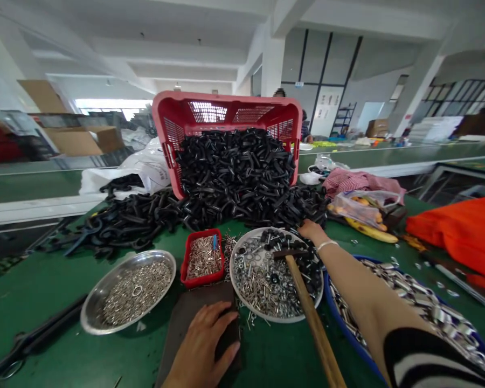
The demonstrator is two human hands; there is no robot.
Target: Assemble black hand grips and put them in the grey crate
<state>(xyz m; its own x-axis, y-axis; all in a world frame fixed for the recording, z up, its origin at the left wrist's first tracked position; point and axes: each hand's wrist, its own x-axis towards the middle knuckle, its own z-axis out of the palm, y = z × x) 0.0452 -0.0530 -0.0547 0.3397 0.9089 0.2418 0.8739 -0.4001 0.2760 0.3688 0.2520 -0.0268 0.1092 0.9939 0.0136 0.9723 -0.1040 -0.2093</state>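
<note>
My left hand [206, 342] rests on a dark flat block [186, 318], its fingers apart and nothing in them. At the near right edge of a heap of black plastic parts [234, 207], my right hand [312, 231] reaches in; its fingertips are too small and partly hidden to show a grip. Below it lies a white round tray [246, 307] of small pins, rings, nuts and black-headed screws. A hammer [307, 302] lies across this tray, its wooden handle towards me. Between the block and the heap sits a red box [202, 280] of small metal pins.
A tipped red basket [226, 99] spills the black parts. Left stands a metal bowl [87, 318] of tiny metal pieces; a blue basin [359, 350] of metal sleeves is under my right arm. Bananas [372, 230], a bag [358, 207] and orange cloth [461, 231] lie right.
</note>
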